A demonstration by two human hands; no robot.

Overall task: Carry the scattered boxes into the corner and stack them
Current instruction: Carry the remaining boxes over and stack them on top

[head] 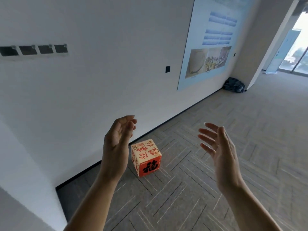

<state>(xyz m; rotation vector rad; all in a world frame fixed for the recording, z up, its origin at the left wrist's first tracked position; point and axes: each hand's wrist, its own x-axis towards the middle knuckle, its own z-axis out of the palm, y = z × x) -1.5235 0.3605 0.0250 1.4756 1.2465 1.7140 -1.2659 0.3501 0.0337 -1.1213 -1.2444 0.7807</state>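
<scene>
Floor: grey carpet tiles [233,147] laid in a herringbone pattern, running from the near corner to a bright glass doorway [296,47] at far right.
Wall: plain white wall [100,89] along the left, with a dark skirting line where it meets the floor; a second white wall face juts in at lower left, forming a corner with it.
On the wall: one large pale-blue poster [215,39] with text bars and photos; one small black plate [168,69] left of it; a row of four dark rectangles [33,50] at far left.
Box: one cube box [146,158], cream and red with Chinese characters, resting on the floor near the wall, between the two hands as seen from the head camera but lower than them, untouched.
Bag: one dark bag [234,85] lying at the far end of the wall, well apart from the box.
Left hand [117,137]: raised, palm facing right, fingers loosely curled and holding nothing.
Right hand [218,147]: raised, palm facing left, fingers spread apart and holding nothing.
Path: bare carpet lies between the hands and the box.
</scene>
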